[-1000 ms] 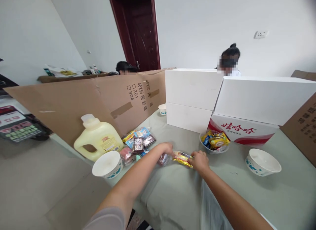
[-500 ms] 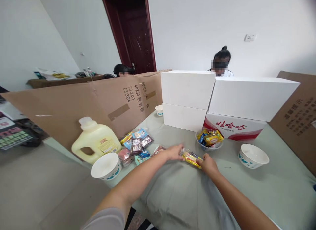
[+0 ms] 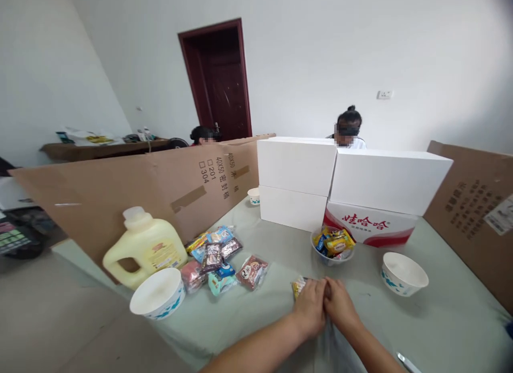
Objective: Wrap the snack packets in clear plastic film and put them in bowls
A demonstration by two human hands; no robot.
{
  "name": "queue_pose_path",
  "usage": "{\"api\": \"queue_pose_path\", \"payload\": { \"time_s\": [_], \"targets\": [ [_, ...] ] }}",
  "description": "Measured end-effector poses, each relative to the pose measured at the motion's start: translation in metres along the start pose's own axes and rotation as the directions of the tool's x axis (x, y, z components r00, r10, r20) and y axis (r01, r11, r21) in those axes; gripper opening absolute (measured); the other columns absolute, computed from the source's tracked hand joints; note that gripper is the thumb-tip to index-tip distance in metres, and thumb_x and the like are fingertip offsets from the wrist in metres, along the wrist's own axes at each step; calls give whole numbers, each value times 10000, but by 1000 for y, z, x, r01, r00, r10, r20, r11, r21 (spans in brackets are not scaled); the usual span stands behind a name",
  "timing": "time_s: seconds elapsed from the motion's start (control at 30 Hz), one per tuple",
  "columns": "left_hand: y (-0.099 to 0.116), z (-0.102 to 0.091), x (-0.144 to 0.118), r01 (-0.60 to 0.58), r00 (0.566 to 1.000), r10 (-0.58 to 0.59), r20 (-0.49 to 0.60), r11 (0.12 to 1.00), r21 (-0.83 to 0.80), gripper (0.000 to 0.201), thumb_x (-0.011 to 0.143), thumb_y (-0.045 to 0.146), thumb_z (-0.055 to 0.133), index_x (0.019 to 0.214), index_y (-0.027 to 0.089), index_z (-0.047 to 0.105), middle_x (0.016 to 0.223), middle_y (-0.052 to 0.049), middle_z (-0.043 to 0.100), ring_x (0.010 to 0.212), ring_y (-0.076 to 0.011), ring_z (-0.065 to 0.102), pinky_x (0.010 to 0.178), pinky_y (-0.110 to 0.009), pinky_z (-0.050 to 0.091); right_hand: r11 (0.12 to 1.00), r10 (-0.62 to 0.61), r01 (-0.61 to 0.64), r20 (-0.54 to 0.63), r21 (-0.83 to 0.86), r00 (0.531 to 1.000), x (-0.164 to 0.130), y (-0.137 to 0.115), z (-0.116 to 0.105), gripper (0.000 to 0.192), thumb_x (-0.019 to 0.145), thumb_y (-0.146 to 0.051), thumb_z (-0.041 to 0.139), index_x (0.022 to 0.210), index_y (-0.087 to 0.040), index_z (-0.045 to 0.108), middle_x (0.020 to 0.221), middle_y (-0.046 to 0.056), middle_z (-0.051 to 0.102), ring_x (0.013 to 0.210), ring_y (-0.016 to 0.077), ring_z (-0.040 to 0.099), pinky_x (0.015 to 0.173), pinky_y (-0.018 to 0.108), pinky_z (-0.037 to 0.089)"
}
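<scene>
Risk assessment: the yellow snack packet [image 3: 298, 285] lies on the worktop [image 3: 441, 314] mostly covered by the hands, with only its left end visible; a grip judged by feel alone could slip off the glossy wrapper, and a sideways slide could push it toward the brown snack packet [image 3: 251, 271] just to its left. A wide sweep of the right forearm could knock the empty bowl [image 3: 403, 273] near it; the filled bowl [image 3: 332, 244] stands just beyond the hands and could be nudged by a forward reach. Pose: both forearms enter from the lower edge and converge; the left hand [image 3: 310, 307] and right hand [image 3: 340, 305] lie palm down, side by side and touching, fingers curled over the packet; whether they pinch it or merely press on it cannot be told. The near paper bowl [image 3: 157, 300] and the detergent jug [image 3: 144, 247] stand well apart to the left.
</scene>
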State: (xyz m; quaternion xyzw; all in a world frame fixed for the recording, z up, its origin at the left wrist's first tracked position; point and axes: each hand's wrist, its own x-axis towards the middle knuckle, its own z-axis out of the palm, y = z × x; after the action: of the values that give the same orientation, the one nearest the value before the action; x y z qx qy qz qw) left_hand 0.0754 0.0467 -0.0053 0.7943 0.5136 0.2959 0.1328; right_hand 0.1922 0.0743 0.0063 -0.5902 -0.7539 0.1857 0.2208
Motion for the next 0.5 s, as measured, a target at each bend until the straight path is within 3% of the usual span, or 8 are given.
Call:
{"api": "queue_pose_path", "payload": {
  "time_s": [0.07,0.13,0.2,0.27,0.37,0.43,0.5],
  "targets": [
    [-1,6,-12,-84,996,84,-13,996,41,694,715,204,640,1371,176,414,1160,-152,586,1046,-328,525,924,-493,449,989,-56,55,9,137,998,-13,14,5,627,643,-80,454,1251,-210,528,1194,114,639,1102,224,616,916,369,502],
    [-4,9,-20,-160,986,164,-37,984,82,576,772,259,637,1324,207,477,1096,-119,617,1000,-297,543,881,-450,477,936,-85,70,31,345,996,-28,30,10,711,641,-115,457,1342,-231,435,1220,103,633,1060,205,646,881,369,533],
    [-6,11,-23,-206,974,212,-75,975,83,281,881,228,526,1151,218,602,944,-82,648,907,-244,572,823,-384,495,860,-82,43,55,508,995,-45,44,10,677,676,-179,478,1347,-248,424,1221,102,632,1007,201,670,827,356,557],
    [-9,12,-24,-220,969,224,-102,974,50,240,941,188,423,1002,208,654,849,-67,646,852,-210,585,806,-354,495,844,-45,4,63,536,997,-63,58,-2,529,739,-277,491,1267,-252,499,1248,110,613,945,205,687,789,352,566],
    [-10,13,-23,-161,973,157,-170,987,-7,260,943,174,414,965,182,673,921,-89,633,892,-204,584,822,-352,497,933,12,-11,0,358,1000,-91,85,-34,357,817,-418,478,1102,-251,614,1238,113,610,918,220,676,821,380,547],
    [-10,13,-24,-121,971,115,-210,992,-20,251,926,158,432,992,169,674,997,-102,614,935,-207,575,841,-353,499,994,22,-14,-75,105,997,-112,113,-55,344,803,-462,509,1040,-262,657,1150,105,648,973,263,643,879,436,510],
    [-9,13,-24,-112,972,110,-208,994,1,256,922,154,441,1037,174,668,1030,-100,609,968,-215,561,873,-373,489,988,42,-65,-157,-141,987,-134,143,-67,343,771,-460,527,1013,-269,677,1051,113,670,976,313,621,875,493,487]
  ]
}}
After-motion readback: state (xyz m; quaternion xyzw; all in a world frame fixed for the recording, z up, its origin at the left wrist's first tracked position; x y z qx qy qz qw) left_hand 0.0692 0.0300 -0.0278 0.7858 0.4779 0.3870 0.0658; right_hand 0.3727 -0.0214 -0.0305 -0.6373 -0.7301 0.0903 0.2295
